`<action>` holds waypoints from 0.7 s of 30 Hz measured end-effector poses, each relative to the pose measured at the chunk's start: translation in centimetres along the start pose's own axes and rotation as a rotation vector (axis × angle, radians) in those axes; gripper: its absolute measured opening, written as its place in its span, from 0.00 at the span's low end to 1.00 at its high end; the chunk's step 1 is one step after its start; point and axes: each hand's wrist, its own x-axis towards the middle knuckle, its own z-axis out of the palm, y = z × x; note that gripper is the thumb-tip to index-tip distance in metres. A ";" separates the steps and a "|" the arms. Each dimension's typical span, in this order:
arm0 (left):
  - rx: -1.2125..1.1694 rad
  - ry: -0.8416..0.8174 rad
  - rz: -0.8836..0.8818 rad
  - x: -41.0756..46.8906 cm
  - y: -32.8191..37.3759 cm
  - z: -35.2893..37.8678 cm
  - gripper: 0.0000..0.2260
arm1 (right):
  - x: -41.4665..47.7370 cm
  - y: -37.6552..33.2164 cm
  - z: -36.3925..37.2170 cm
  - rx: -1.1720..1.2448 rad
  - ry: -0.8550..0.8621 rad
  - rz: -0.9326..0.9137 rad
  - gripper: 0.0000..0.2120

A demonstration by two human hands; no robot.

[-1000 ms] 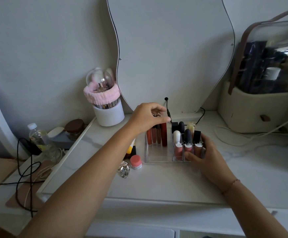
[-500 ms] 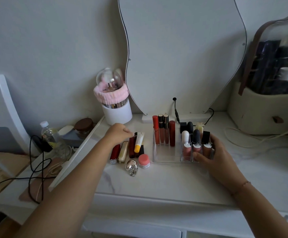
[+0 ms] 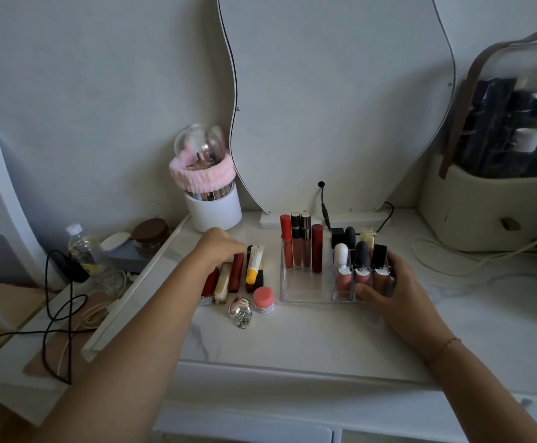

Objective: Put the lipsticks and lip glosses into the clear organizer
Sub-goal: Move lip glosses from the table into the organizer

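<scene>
The left hand (image 3: 220,251) lay knuckles-up over the far ends of a row of tubes lying flat on the white marbled worktop (image 3: 292,337), towards its left edge. The row held a red lipstick with a silver end (image 3: 209,287), a pale gold lipstick (image 3: 223,282), a dark red gloss tube (image 3: 236,273), a white squeeze tube with a yellow cap (image 3: 254,262) and a black tube (image 3: 258,278) partly under it. The fingers curled downward, but whether they pinched any tube could not be told. The right hand (image 3: 398,292) gripped the front right corner of the clear acrylic organizer (image 3: 305,295), thumb across its front wall and fingers round its side, apparently to steady it. The organizer stood mid-worktop, just right of the row. It held four tall glosses (image 3: 296,251) upright at its back left and three pink glosses (image 3: 362,276) in its front right cells.

The tubes were probably light, stiff and smooth, apt to roll or slip, so a pinch across the barrel rather than the cap seemed safest. The squeeze tube would likely give under pressure. A small pink-lidded jar (image 3: 264,298) and a silver heart trinket (image 3: 240,306) sat in front of the row
</scene>
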 end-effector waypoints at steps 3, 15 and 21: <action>-0.127 0.014 0.093 -0.3 0.8 -1.7 0.10 | 0.0 0.0 0.1 0.003 0.005 -0.002 0.36; -0.400 0.100 0.431 -5.9 6.9 -1.6 0.06 | -0.1 -0.2 0.0 0.019 0.001 0.009 0.35; -0.424 0.290 0.467 -7.2 6.6 1.4 0.07 | -0.1 -0.1 0.0 0.030 -0.012 0.010 0.35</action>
